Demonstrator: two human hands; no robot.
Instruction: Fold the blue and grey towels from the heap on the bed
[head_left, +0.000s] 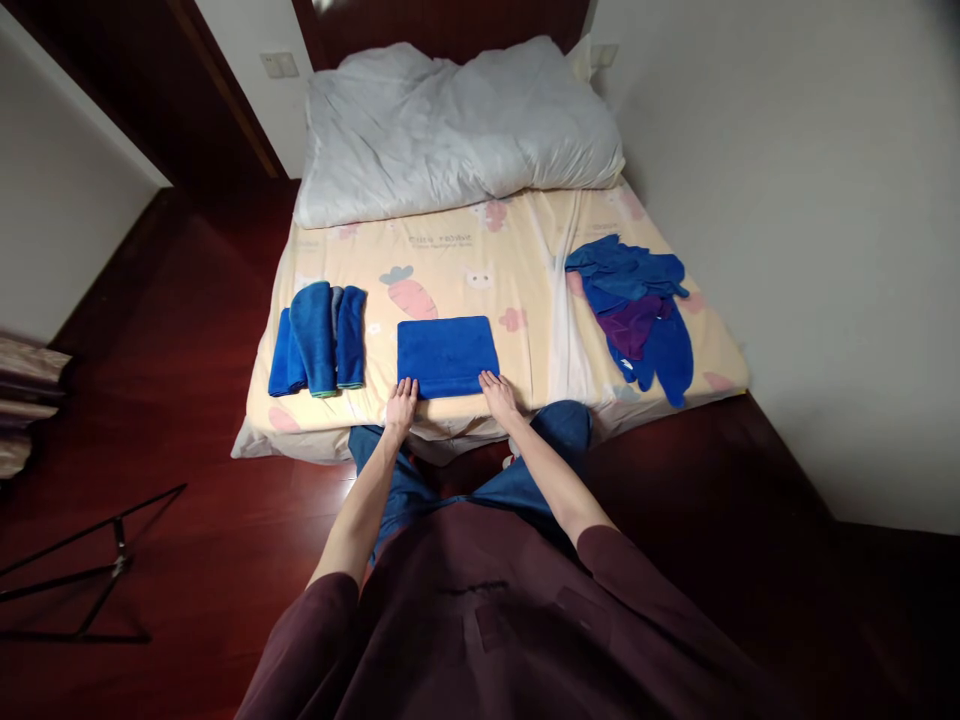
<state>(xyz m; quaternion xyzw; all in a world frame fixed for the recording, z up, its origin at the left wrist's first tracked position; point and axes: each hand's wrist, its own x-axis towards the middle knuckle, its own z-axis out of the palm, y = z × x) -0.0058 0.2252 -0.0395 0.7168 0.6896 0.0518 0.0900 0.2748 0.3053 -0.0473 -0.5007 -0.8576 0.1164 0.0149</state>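
Note:
A blue towel (448,352), folded into a flat rectangle, lies near the front edge of the bed. My left hand (402,402) rests at its near left corner, fingers stretched over the cloth edge. At the near right corner, the fingers of my right hand (497,394) likewise lie flat on the towel. Both thumbs are hard to make out. To the left sit several rolled or folded blue towels (313,340) side by side, one greyish among them. A loose heap of blue cloths (630,275) with a purple cloth (634,325) is on the right.
A patterned bedsheet (480,250) covers the bed, with a white quilt (457,130) bunched at its head. Walls stand close on the right and behind. On the dark red floor at left are black stand legs (82,580) and a patterned curtain (26,400).

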